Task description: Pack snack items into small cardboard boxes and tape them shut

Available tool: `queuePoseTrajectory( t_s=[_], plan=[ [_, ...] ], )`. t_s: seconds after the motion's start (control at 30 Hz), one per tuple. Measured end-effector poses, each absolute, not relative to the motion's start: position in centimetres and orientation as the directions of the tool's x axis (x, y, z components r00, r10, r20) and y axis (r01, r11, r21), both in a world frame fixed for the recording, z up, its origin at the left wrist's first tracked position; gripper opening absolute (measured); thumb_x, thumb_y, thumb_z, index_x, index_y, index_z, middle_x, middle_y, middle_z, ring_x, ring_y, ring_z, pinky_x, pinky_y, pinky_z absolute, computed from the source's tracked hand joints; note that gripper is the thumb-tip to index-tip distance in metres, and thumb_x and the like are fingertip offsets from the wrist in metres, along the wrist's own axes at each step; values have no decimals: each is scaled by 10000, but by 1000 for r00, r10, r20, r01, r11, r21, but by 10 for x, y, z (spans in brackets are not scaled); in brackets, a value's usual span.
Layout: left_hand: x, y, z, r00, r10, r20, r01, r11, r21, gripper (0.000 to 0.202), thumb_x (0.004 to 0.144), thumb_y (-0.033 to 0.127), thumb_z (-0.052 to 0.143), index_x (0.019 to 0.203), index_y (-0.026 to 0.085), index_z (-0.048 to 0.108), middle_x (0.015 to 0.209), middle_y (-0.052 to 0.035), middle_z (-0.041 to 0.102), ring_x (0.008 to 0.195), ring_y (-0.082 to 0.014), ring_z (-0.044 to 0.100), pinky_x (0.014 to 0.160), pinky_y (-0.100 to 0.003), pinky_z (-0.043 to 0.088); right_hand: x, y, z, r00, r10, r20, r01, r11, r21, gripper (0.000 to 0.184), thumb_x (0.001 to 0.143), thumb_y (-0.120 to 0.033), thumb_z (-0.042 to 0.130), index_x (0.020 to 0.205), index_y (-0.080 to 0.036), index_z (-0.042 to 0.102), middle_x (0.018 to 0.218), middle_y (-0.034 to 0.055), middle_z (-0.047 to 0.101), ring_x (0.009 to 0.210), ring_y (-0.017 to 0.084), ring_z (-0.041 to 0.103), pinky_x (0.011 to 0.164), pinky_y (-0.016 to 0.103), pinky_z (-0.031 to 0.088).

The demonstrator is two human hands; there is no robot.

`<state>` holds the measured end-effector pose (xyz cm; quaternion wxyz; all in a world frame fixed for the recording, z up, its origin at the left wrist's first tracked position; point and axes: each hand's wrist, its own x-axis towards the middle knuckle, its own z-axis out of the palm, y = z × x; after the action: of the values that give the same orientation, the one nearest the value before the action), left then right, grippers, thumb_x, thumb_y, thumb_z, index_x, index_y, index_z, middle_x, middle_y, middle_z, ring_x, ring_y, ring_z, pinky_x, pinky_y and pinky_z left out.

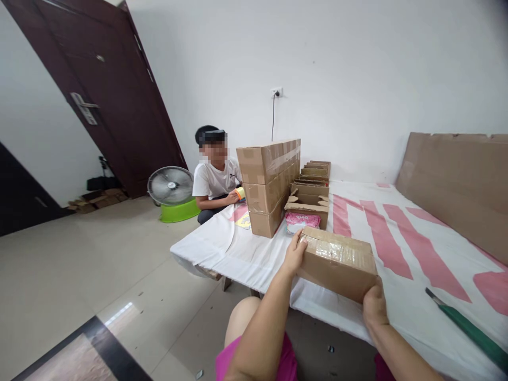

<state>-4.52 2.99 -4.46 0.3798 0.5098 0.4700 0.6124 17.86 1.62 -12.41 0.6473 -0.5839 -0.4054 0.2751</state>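
Between my two hands is a taped cardboard box [337, 262], held at the near edge of the cloth-covered table. My left hand [296, 253] grips its left end, thumb on the upper edge. At the opposite end my right hand [375, 304] is closed against the lower corner, its fingers partly hidden by the box. Clear tape shines across the box's top. Just behind it lies a pink pack [302, 221], and an open cardboard box [307, 203] stands behind that pack.
Stacked closed boxes [264, 188] form a wall left of the open ones. A green-handled blade [468, 328] lies on the table [420, 248] at right. Behind it leans a cardboard sheet [456, 185]. Another person [216, 177] crouches beyond the table beside a fan [172, 186].
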Motion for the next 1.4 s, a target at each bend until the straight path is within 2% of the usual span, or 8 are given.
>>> queuePoseTrajectory(
  t_s=[0.27,0.43,0.7,0.97,1.4],
  plan=[
    [-44,27,-41,-185,945,268,11,-271,963,535,841,335,523,1354,189,482,1455,-77,474,1367,-250,399,1164,-381,247,181,17,-126,512,828,230,134,188,-973,434,820,-431,321,1019,-166,602,1036,94,649,1043,262,559,915,410,441],
    [-44,27,-40,-176,948,266,30,-265,964,564,844,331,500,1374,147,451,1463,-106,458,1367,-256,396,1164,-382,246,180,16,-124,509,826,242,132,203,-970,411,813,-413,326,1001,-171,600,1027,94,650,1035,262,564,908,410,448],
    [-45,26,-41,-196,945,262,27,-262,965,520,842,312,518,1350,206,487,1451,-66,481,1365,-245,402,1161,-386,250,179,16,-125,515,825,232,137,188,-972,441,815,-417,308,1032,-160,592,1021,85,651,1027,254,568,899,397,450],
    [-46,28,-43,-198,942,272,13,-275,961,525,830,318,538,1339,195,503,1444,-74,488,1364,-257,402,1163,-388,245,181,16,-127,527,817,233,153,179,-972,402,822,-414,322,1016,-192,596,1022,69,657,1031,249,558,888,380,450],
    [-46,26,-40,-177,949,263,21,-263,965,540,809,265,509,1343,179,494,1440,-75,489,1349,-264,411,1158,-398,249,182,17,-127,524,825,213,139,163,-977,422,832,-427,330,1015,-165,605,1022,95,652,1023,270,561,889,411,444]
  ],
)
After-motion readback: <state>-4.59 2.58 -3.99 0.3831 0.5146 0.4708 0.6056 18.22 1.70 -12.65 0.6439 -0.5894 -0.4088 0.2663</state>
